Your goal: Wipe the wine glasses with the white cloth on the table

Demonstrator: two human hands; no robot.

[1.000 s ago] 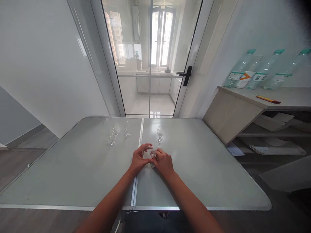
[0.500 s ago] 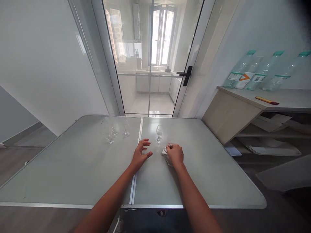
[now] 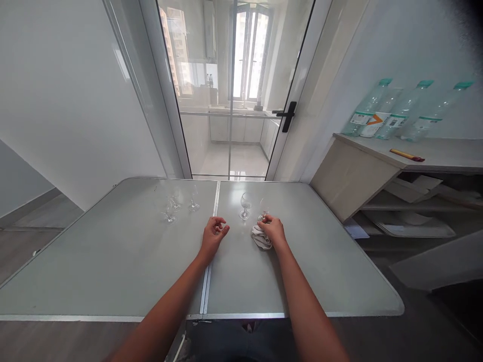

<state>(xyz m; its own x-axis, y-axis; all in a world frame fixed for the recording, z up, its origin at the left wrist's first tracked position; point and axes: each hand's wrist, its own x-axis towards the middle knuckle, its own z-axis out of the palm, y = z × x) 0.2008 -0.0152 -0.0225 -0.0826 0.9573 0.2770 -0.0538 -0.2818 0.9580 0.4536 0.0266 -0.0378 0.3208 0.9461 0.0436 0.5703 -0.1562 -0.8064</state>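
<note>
One big glazed door (image 3: 231, 115) rises beyond the far end of the metal strip (image 3: 204, 301), which splits the pale tabletop (image 3: 113, 271) I'm watching into two leaves. Well to the right of that strip stands a wooden cabinet (image 3: 356, 178) with papers stuffed on its shelves, and on top of it, just as far right of the strip, I can see a row of clear plastic bottles (image 3: 398, 118), some with green caps.

Now the person's hands. The left hand (image 3: 212, 237) is right over the strip, fingers loosely curled with a gap to the thumb; its grip has hold of nothing that I can see. The right hand (image 3: 274, 231) is to the right of the strip, its grip drawn together at the low part of an upright stemmed glass (image 3: 260, 218). A crumpled white cloth (image 3: 261, 239) lies on that same side, beneath those fingers; I can't tell whether they pinch it too.

Another stemmed glass (image 3: 245, 206) stands between the strip and the one being held. Three more glasses (image 3: 193, 204) sit left of the strip, grouped near each other. Smallest is a yellow-and-red stick (image 3: 406, 155) on the cabinet, far right of the strip.
</note>
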